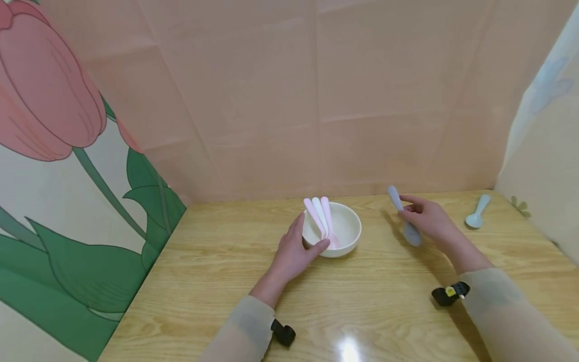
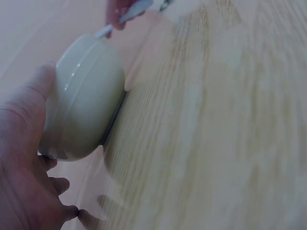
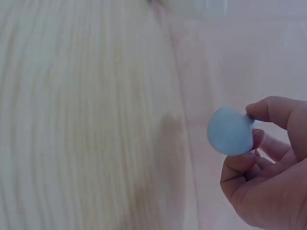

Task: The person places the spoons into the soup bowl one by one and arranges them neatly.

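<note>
Tabletop (image 1: pixel 217 271): its back edge meets the pink backdrop (image 1: pixel 253 125); its left edge slants along the flower-printed wall (image 1: pixel 59 90). The white bowl (image 1: pixel 347 229) sits near the back edge, with a wide stretch of wood between it and you. Another strip of wood separates the bowl from your right hand (image 1: pixel 427 219).

Contents of bowl: three utensils (image 1: pixel 321 217), two pink and one whitish, handles leaning together over the far rim; their lower ends are partly hidden.

Your left hand (image 1: pixel 289 254) steadies the bowl, fingers clamped around its left side, thumb at the near rim. Your right fingers pinch the grey-blue spoon (image 1: pixel 411 235) in the air, wide end down, well apart from the bowl.

Count: one bowl, three utensils inside, one spoon held, one light-blue spoon (image 1: pixel 474 220) lying on the tabletop beyond your right hand, near the right wall.
</note>
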Demonstrator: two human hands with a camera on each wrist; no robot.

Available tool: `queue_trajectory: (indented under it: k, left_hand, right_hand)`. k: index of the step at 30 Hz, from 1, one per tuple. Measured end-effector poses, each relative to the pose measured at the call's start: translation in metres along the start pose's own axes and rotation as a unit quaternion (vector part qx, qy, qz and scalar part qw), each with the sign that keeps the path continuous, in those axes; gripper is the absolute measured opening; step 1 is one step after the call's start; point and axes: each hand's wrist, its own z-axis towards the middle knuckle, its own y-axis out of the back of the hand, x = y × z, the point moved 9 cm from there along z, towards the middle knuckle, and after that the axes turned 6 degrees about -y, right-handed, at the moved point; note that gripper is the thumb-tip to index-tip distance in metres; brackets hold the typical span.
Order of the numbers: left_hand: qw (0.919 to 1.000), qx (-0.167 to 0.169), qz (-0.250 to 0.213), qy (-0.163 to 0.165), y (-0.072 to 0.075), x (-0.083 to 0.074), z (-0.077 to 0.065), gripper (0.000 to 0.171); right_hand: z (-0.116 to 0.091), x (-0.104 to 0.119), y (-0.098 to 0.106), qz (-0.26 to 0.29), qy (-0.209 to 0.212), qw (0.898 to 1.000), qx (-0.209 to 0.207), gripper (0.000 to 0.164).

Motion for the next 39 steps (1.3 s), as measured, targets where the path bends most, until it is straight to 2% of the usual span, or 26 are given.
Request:
queue_trajectory:
  k: [9, 13, 18, 27, 30, 39]
  left_hand:
    - [0.9997, -0.010, 0.012, -0.020, 0.001, -0.001, 0.003, 0.110]
    - [0.9997, -0.009, 0.009, -0.019, 0.001, -0.001, 0.002, 0.110]
    - [0.9999, -0.006, 0.006, -0.015, 0.000, 0.000, 0.001, 0.111]
    - [0.9999, -0.003, 0.005, -0.011, -0.003, 0.002, 0.003, 0.112]
    - [0.9999, -0.004, 0.007, -0.014, -0.003, 0.002, 0.003, 0.112]
    - [0.9999, -0.006, 0.007, -0.013, -0.001, 0.001, 0.005, 0.111]
  right_hand:
    - [-0.002, 0.028, -0.012, 0.072, 0.007, 0.997, 0.010, 0.070]
    - [-0.002, 0.041, -0.018, 0.105, 0.015, 0.994, 0.015, 0.070]
    - [-0.003, 0.056, -0.025, 0.171, 0.036, 0.984, 0.029, 0.068]
    - [-0.001, 0.079, -0.040, 0.237, 0.072, 0.968, 0.048, 0.071]
    - [0.000, 0.086, -0.042, 0.245, 0.075, 0.965, 0.051, 0.072]
    - [0.002, 0.107, -0.048, 0.228, 0.085, 0.969, 0.028, 0.080]
